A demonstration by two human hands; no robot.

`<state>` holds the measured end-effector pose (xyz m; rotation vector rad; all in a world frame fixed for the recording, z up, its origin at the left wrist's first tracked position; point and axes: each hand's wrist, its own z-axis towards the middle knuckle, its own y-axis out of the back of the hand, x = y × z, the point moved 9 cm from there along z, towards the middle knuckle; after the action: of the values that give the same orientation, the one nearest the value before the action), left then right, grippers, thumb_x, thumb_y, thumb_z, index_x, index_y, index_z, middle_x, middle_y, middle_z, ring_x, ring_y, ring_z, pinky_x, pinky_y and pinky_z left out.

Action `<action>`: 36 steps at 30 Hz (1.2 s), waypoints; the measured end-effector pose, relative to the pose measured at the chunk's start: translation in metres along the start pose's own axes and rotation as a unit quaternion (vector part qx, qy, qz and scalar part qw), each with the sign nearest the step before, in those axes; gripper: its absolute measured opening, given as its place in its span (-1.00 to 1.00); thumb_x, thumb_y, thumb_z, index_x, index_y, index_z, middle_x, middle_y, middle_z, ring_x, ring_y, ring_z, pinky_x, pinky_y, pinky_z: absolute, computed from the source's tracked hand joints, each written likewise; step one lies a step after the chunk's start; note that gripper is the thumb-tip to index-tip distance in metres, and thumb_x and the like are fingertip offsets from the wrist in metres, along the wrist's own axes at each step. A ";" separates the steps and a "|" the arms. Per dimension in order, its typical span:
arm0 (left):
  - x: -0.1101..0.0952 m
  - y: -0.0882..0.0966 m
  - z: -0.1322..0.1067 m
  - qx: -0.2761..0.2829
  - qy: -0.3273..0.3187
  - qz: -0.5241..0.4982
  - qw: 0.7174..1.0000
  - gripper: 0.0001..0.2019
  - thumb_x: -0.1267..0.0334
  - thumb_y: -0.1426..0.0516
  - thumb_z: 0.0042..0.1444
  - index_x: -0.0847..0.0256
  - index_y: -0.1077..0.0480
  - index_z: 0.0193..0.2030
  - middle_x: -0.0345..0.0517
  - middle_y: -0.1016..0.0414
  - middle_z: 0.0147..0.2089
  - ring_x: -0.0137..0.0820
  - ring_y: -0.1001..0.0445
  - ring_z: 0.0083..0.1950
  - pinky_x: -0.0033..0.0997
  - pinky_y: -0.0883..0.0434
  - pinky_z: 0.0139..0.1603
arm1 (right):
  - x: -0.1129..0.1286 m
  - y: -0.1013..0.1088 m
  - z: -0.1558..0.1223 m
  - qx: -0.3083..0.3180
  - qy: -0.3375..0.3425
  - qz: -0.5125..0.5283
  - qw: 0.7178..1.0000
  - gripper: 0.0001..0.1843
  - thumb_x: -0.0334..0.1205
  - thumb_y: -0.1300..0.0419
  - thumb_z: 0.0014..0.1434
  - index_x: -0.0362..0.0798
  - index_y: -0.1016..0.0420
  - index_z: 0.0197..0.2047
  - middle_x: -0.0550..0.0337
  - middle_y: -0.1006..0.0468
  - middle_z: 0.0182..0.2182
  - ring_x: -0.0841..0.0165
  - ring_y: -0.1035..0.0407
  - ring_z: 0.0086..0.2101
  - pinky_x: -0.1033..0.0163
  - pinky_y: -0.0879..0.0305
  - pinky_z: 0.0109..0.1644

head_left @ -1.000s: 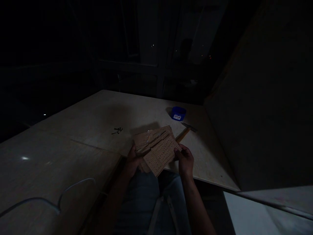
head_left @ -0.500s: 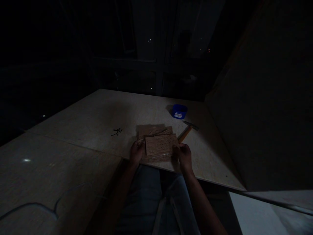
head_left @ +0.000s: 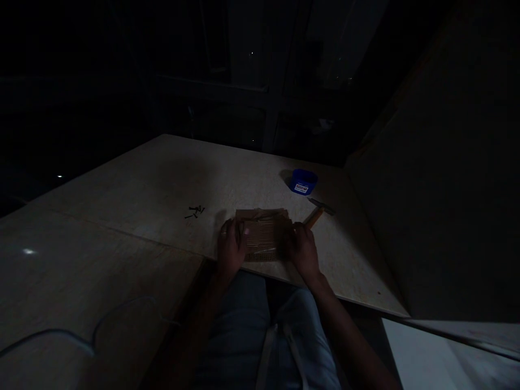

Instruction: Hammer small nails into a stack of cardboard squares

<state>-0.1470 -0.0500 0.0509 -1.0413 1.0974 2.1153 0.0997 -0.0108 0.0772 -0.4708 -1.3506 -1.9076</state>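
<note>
Pieces of corrugated cardboard (head_left: 266, 234) lie stacked near the table's front edge, with ribbed faces and ragged edges showing. My left hand (head_left: 232, 246) grips the stack's left side, the thumb over the top piece. At the right side my right hand (head_left: 301, 250) has its fingers curled around the cardboard edge; its fingertips are in shadow. A hammer (head_left: 314, 216) with a yellow-orange handle lies just beyond my right hand, its dark head pointing away. Several dark screws or nails (head_left: 195, 211) are scattered to the left of the cardboard.
A blue plastic tub (head_left: 303, 182) with a white label stands at the back right. The pale tabletop (head_left: 138, 184) has a seam on its left. A grey cable (head_left: 60, 333) runs across the lower left. A tall panel (head_left: 439, 189) rises at the right.
The upper cardboard piece has gone down flatter onto the stack. My left hand has moved from the edge to over the top, and my right fingers have curled in. The view has shifted slightly.
</note>
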 end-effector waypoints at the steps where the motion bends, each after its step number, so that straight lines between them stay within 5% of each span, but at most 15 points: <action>1: -0.007 -0.005 -0.002 0.022 -0.029 0.008 0.999 -0.47 0.01 -0.12 0.26 0.25 -0.31 0.28 0.25 -0.28 0.34 -0.02 -0.20 0.42 0.02 -0.14 0.43 | 0.010 -0.005 0.004 0.027 0.035 -0.021 0.999 -0.66 -0.26 -0.11 0.23 -0.07 -0.47 0.06 -0.15 -0.47 0.06 0.01 -0.30 0.09 -0.11 -0.24 0.21; 4: -0.012 -0.023 -0.010 0.090 -0.071 0.020 0.993 -0.38 -0.01 -0.14 0.24 0.24 -0.22 0.36 0.25 -0.18 0.42 -0.01 -0.11 0.47 0.05 -0.12 0.45 | 0.027 -0.022 0.012 0.105 0.105 -0.062 0.987 -0.72 -0.28 -0.16 0.25 -0.05 -0.54 0.01 -0.12 -0.47 0.10 0.03 -0.30 0.13 -0.06 -0.23 0.26; 10: 0.022 -0.040 -0.023 0.141 -0.044 0.026 0.989 -0.25 -0.05 -0.19 0.20 0.24 -0.11 0.44 0.30 -0.21 0.41 0.03 -0.19 0.44 0.10 -0.21 0.39 | 0.021 -0.043 0.012 0.227 0.130 -0.099 0.960 -0.80 -0.34 -0.24 0.20 -0.03 -0.59 -0.09 -0.05 -0.57 -0.03 0.10 -0.40 0.02 0.05 -0.29 0.17; 16: 0.025 -0.038 -0.028 0.123 -0.050 0.029 0.991 -0.24 -0.09 -0.18 0.20 0.23 -0.12 0.44 0.28 -0.26 0.39 0.02 -0.23 0.41 0.08 -0.23 0.38 | 0.019 -0.040 0.027 0.233 0.110 -0.141 0.956 -0.85 -0.27 -0.22 0.25 0.01 -0.61 -0.14 -0.03 -0.63 -0.18 0.10 -0.46 -0.11 0.08 -0.29 0.04; 22: 0.025 -0.037 -0.030 0.119 -0.053 0.050 0.990 -0.20 -0.12 -0.16 0.20 0.22 -0.06 0.47 0.27 -0.19 0.44 0.04 -0.19 0.44 0.09 -0.20 0.39 | 0.024 -0.061 0.055 0.246 0.117 -0.104 0.957 -0.60 -0.34 -0.44 -0.05 0.01 -0.62 -0.08 -0.04 -0.64 -0.05 0.00 -0.44 0.04 0.05 -0.23 0.15; 28: 0.028 -0.039 -0.031 0.124 -0.053 0.069 0.988 -0.12 -0.18 -0.18 0.16 0.27 -0.04 0.47 0.33 -0.20 0.43 0.09 -0.18 0.44 0.13 -0.19 0.38 | 0.022 -0.069 0.069 0.259 0.097 -0.047 0.960 -0.57 -0.35 -0.49 -0.20 0.07 -0.67 -0.18 0.06 -0.69 -0.08 -0.02 -0.46 0.03 0.06 -0.26 0.15; 36: 0.029 -0.041 -0.030 0.127 -0.058 0.084 0.987 -0.08 -0.27 -0.15 0.13 0.33 -0.08 0.45 0.38 -0.22 0.41 0.12 -0.19 0.43 0.16 -0.21 0.36 | -0.001 -0.049 0.061 0.265 0.004 0.047 0.963 -0.90 -0.18 -0.34 0.02 0.01 -0.65 -0.37 0.19 -0.70 -0.37 0.17 -0.56 -0.32 0.16 -0.41 -0.23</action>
<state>-0.1212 -0.0507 -0.0018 -0.7204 1.3949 2.0649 0.0566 0.0541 0.0676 -0.2497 -1.7211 -1.3887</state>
